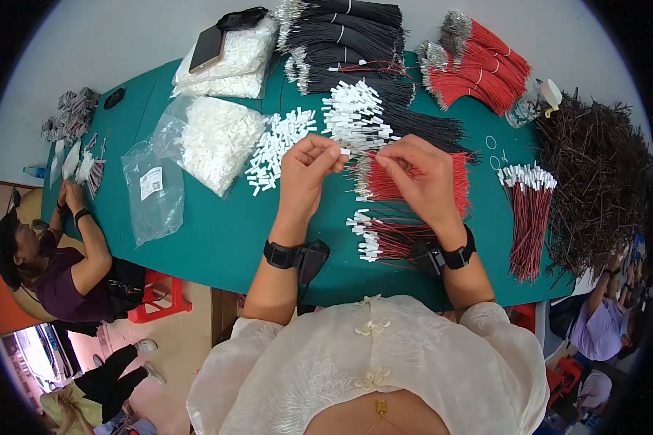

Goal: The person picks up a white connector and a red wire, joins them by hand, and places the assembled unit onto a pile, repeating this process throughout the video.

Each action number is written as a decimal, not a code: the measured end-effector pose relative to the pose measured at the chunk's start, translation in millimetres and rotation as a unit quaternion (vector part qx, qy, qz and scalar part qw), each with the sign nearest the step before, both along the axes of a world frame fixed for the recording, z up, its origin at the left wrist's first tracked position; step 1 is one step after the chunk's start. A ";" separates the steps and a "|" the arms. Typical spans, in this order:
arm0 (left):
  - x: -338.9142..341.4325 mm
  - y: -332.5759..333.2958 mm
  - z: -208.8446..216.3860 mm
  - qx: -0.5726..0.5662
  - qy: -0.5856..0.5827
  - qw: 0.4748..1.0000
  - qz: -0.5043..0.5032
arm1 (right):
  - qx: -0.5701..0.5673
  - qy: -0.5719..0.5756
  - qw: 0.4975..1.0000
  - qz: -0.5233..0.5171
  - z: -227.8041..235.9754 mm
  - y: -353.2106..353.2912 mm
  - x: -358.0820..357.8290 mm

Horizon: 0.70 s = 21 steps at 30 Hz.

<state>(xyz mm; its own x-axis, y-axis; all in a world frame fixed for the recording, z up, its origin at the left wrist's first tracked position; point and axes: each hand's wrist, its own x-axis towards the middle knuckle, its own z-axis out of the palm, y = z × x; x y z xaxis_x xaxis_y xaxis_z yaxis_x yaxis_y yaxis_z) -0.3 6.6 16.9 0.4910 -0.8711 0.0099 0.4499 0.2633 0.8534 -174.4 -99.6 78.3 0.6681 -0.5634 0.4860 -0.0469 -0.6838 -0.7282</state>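
Pinched between the thumb and forefinger of my left hand [306, 170] is a small white plastic housing [345, 151]. My right hand [424, 177] is closed just to the right, its fingertips together on what looks like a thin wire end, too small to make out well. The two hands are a short gap apart above the table. Below and beside my right hand lies a bundle of red wires [453, 177] with bare metal ends at its left. Loose white housings [283, 141] are heaped left of my left hand. Nearer me rest red wires with white housings [370, 235] on their ends.
Black wires with white housings [352, 112] lie beyond my hands, with black bundles [355, 36] and red bundles [486, 72] behind. Bags of white housings [221, 134] stand left. A finished-looking red bundle [530, 217] and a dark tangled pile [595, 159] are right. A co-worker [72, 254] sits left.
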 end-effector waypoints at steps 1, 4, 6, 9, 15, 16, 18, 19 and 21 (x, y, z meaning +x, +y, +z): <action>0.0 0.0 0.1 0.004 -0.003 1.000 0.000 | 0.007 0.003 1.000 0.001 -1.1 -0.1 -0.3; 0.4 0.4 -0.2 0.008 -0.007 1.000 0.001 | 0.022 0.008 1.000 0.004 -1.5 0.6 -0.9; 0.5 0.7 -0.6 0.011 -0.008 1.000 0.002 | 0.036 0.015 0.999 0.009 -1.5 1.2 -1.1; -0.7 0.4 0.9 0.005 -0.002 1.000 0.004 | 0.041 0.024 0.999 0.005 -1.6 1.4 -0.4; 0.1 0.4 1.1 0.006 -0.003 1.000 -0.001 | 0.043 0.025 0.999 0.000 -2.1 2.1 1.7; 0.3 0.4 1.3 0.006 -0.002 1.000 -0.004 | 0.043 0.024 0.999 -0.002 -1.4 2.1 1.8; 0.7 0.8 1.4 0.007 0.000 1.000 -0.008 | 0.043 0.023 0.999 -0.003 -0.7 2.2 2.1; 0.7 0.8 1.3 0.007 0.000 1.000 -0.008 | 0.043 0.023 0.999 -0.003 -0.7 2.2 2.0; 0.4 0.7 0.9 0.009 0.005 1.000 -0.010 | 0.049 0.022 0.999 -0.003 -0.8 2.1 1.7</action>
